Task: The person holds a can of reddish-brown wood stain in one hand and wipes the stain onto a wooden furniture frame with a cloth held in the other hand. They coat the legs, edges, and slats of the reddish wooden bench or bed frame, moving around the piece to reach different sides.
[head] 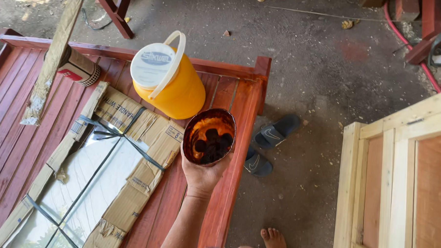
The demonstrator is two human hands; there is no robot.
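My left hand [202, 176] grips from below a cut-open plastic container [209, 136]. Its inside is coated with reddish-brown stain and a dark wad lies at the bottom. I hold it above the right edge of a red-stained slatted wooden frame [230, 188]. Just behind it on the frame stands a yellow jug [175, 90] with a white lid and handle. My right hand is out of sight.
A mirror [89, 183] with cardboard-wrapped edges and black straps lies on the slats. A rough plank [49, 66] and a small cylindrical carton [80, 67] rest at the back left. Dark slippers [268, 143] and my bare foot [274, 240] are on the concrete. Unpainted wooden furniture [399, 184] stands right.
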